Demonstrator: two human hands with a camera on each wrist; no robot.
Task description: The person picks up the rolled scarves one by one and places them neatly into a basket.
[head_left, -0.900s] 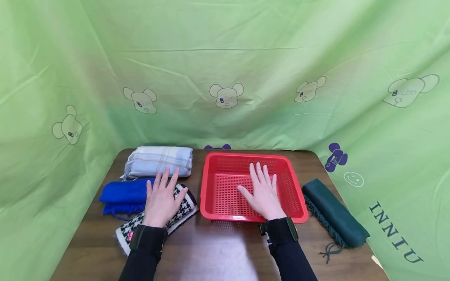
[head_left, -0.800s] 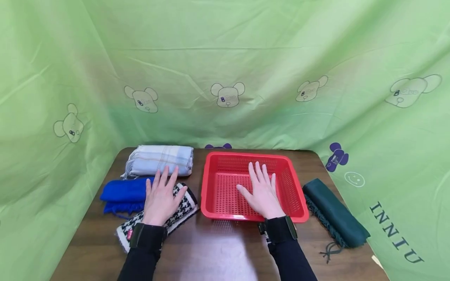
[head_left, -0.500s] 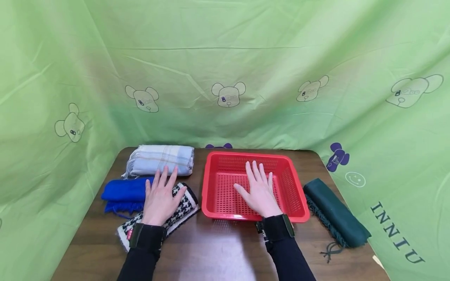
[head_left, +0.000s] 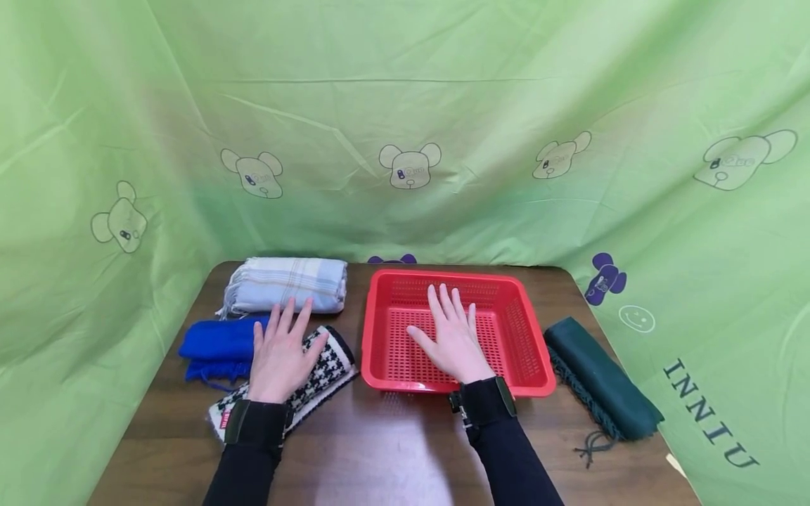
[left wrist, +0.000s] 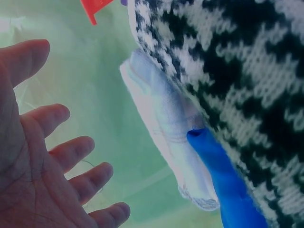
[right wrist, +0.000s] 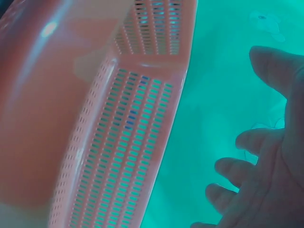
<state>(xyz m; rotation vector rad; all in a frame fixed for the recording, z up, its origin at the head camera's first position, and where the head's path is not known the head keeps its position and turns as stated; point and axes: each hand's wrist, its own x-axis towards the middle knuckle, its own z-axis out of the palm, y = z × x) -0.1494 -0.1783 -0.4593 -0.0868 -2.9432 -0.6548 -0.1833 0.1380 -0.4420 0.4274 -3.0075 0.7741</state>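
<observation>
My left hand (head_left: 280,362) hovers with spread fingers over a black-and-white houndstooth knit scarf (head_left: 329,372). In the left wrist view a gap shows between that palm and the knit scarf (left wrist: 247,85). Beyond it lie a folded blue fringed scarf (head_left: 218,341) and a pale blue plaid scarf (head_left: 287,281). My right hand (head_left: 452,344), fingers spread and holding nothing, is over a red perforated plastic basket (head_left: 375,330) with nothing in it. The right wrist view shows this hand (right wrist: 266,166) apart from the basket's wall (right wrist: 123,142).
A rolled dark green scarf (head_left: 604,379) with fringe lies at the right side of the wooden table (head_left: 373,464). A green cloth backdrop (head_left: 405,84) with bear drawings surrounds the table at the back and sides.
My right hand has drifted left over the basket. The left hand has shifted slightly left. Scarves and basket stay in place while the head view tilts slightly.
</observation>
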